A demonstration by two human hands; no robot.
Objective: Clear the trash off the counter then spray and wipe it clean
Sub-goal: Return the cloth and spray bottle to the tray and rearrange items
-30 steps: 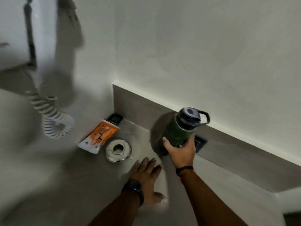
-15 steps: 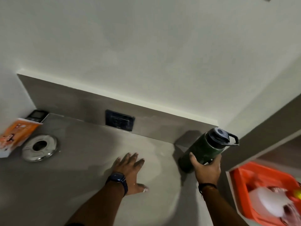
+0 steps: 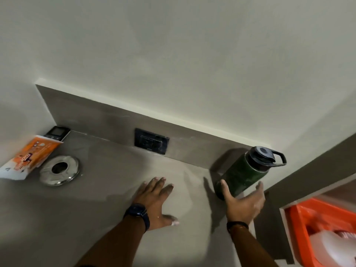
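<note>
Nearest, the left hand (image 3: 154,201) lies flat on the grey counter (image 3: 96,218), fingers spread and holding nothing, while the right hand (image 3: 243,206) is open just behind one green bottle (image 3: 244,174), thumb touching its base and fingers curved clear of it. Lower right, one orange bin (image 3: 297,224) holds a white container, blurred. Farther back on the left lie one orange packet (image 3: 28,158), one round metal ring (image 3: 59,170) and one small black device (image 3: 56,132); one dark socket plate (image 3: 151,141) sits in the backsplash.
</note>
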